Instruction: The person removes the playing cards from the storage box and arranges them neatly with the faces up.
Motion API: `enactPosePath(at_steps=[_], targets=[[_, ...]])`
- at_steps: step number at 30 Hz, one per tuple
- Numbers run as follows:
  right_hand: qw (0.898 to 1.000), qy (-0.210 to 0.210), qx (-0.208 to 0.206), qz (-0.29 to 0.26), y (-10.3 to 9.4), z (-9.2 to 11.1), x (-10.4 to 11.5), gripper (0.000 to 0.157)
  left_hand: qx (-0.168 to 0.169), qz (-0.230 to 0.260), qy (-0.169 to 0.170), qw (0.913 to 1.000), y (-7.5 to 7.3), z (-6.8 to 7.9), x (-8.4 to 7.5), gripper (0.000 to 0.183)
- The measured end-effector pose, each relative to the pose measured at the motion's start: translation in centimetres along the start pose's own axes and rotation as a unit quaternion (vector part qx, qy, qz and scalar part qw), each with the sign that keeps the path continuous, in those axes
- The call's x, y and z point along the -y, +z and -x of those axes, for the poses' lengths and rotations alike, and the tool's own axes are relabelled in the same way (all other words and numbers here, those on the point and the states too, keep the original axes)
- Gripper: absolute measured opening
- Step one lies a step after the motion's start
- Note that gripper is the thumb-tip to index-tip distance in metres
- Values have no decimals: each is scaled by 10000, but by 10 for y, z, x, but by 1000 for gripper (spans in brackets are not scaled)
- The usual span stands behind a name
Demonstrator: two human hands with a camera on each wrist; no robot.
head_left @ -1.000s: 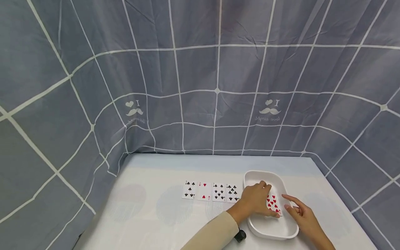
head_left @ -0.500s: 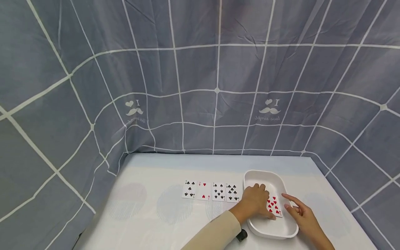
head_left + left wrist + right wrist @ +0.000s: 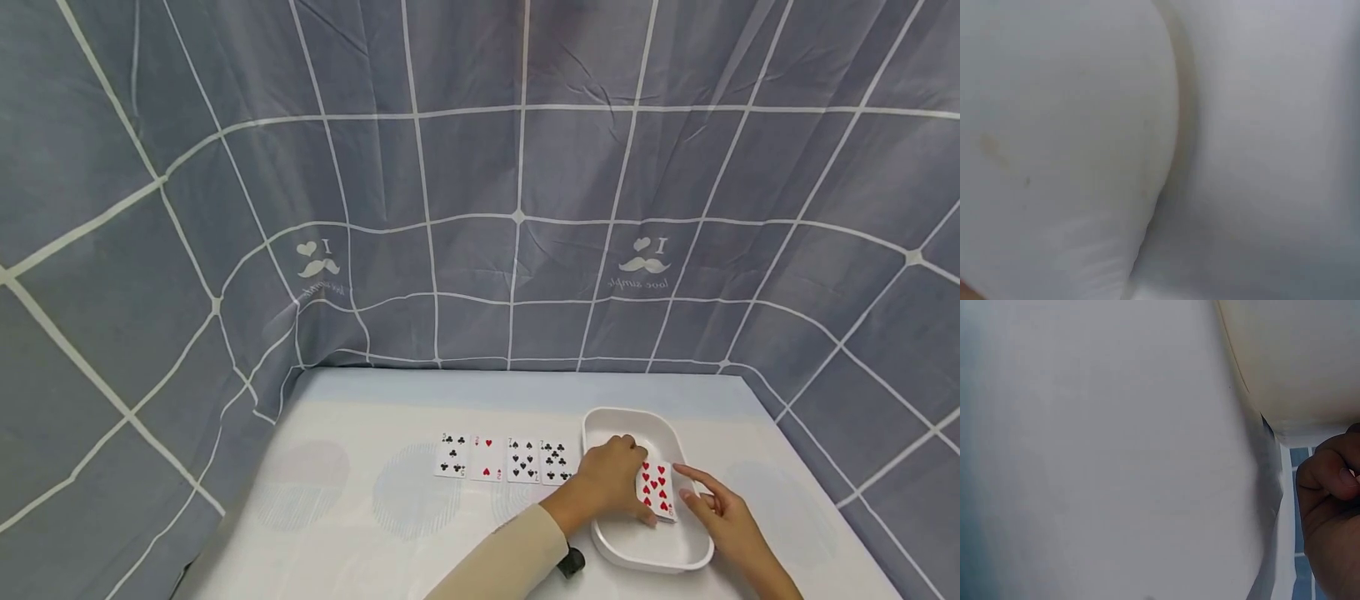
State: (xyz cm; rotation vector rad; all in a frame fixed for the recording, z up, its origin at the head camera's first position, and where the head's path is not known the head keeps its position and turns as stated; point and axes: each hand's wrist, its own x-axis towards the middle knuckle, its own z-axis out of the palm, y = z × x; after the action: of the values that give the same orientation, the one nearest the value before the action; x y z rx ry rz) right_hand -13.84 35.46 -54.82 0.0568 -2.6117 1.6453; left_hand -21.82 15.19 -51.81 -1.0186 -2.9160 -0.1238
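In the head view, my left hand reaches into a white tray, its fingers and thumb round a stack of playing cards. The nine of hearts faces up on top; the stack's left side is hidden under this hand. At the tray's right side is my right hand, index finger stretched over the rim toward the cards, thumb apart from it, other fingers curled in. The right wrist view catches part of the right hand at its edge. Only pale surfaces fill the left wrist view.
Left of the tray, a row of face-up cards lies on the table: five of clubs, two of hearts, seven of spades and a club card. A grey grid curtain hangs behind and at both sides.
The left thumb has drawn back left from the card's lower edge, and more of the nine of hearts shows. The stack sits straighter in the tray. The right hand keeps its place.
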Motion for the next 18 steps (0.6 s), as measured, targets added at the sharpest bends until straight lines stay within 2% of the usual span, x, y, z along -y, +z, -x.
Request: enactPosePath(at_steps=[5, 11, 18], targets=[[9996, -219, -114, 142, 1, 0, -2, 40, -301, 375, 277, 9985, -6, 3, 8, 96], [9998, 165, -35, 102, 3, -1, 0, 42, -396, 786, 481, 9950, -17, 13, 22, 93], [9994, 204, -192, 199, 3, 0, 4, 42, -610, 1241, 539, 9889, -38, 25, 50, 89]])
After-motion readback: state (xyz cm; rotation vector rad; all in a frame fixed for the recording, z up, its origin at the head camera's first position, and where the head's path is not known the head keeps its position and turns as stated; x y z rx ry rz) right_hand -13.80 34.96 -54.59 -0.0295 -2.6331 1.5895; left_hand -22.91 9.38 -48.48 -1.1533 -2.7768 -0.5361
